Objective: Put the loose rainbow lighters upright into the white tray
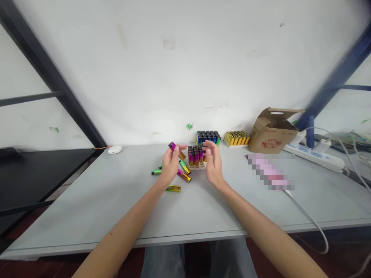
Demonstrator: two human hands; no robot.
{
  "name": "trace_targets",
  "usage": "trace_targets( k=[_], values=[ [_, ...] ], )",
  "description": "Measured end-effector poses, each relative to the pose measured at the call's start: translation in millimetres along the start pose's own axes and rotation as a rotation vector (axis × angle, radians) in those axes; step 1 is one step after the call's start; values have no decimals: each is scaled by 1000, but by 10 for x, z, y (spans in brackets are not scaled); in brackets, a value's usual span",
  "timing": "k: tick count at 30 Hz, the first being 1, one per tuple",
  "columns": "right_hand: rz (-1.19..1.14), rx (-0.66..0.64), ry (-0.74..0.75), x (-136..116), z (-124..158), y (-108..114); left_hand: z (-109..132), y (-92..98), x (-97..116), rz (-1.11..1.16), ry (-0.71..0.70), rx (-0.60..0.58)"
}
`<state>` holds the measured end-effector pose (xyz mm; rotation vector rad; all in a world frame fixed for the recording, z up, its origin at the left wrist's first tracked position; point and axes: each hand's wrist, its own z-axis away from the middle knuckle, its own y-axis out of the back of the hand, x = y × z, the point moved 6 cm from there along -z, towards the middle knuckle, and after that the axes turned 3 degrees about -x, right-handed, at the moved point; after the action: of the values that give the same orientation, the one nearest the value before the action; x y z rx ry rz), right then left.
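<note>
A purple-and-gold lighter (pixel 181 155) is pinched between the thumb and fingers of my left hand (pixel 170 164), tilted above the tabletop. My right hand (pixel 213 164) is held beside the right side of a pale tray (pixel 197 167), its fingers apart and nothing seen in them. Several purple-and-orange lighters (pixel 196 157) stand upright in that tray; my right fingers hide part of it. Around my left hand lie loose lighters: a green-and-yellow one (pixel 184 167), a purple-and-gold one (pixel 184 176), a gold one (pixel 174 188) and a green one (pixel 156 172).
Against the wall stand a block of blue-green lighters (pixel 208 136) and a tray of yellow ones (pixel 237 138). To their right are an open cardboard box (pixel 271 135), a white power strip (pixel 315 154) and a blurred pink object (pixel 268 170) with a cable. A white case (pixel 114 150) lies left.
</note>
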<state>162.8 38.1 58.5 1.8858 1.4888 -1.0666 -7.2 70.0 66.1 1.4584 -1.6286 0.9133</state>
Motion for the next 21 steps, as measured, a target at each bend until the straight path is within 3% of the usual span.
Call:
trace_targets(
  k=[2,3,5,7,15,21],
  values=[
    [-263,35,-156,112,-120,118,-53,9,-49,91,49,89],
    [-441,-16,-283,182,-169,123,-64,14,-82,125,71,110],
    [-720,-85,-465,240,-235,138,-56,21,-150,159,110,100],
    [-872,-115,-548,229,-273,170,-21,22,-210,171,146,44],
    [-1000,-74,-600,230,-275,230,60,-3,-251,199,235,-89],
    [-1031,-44,-606,300,-276,271,99,-124,-264,366,427,-242]
  ],
)
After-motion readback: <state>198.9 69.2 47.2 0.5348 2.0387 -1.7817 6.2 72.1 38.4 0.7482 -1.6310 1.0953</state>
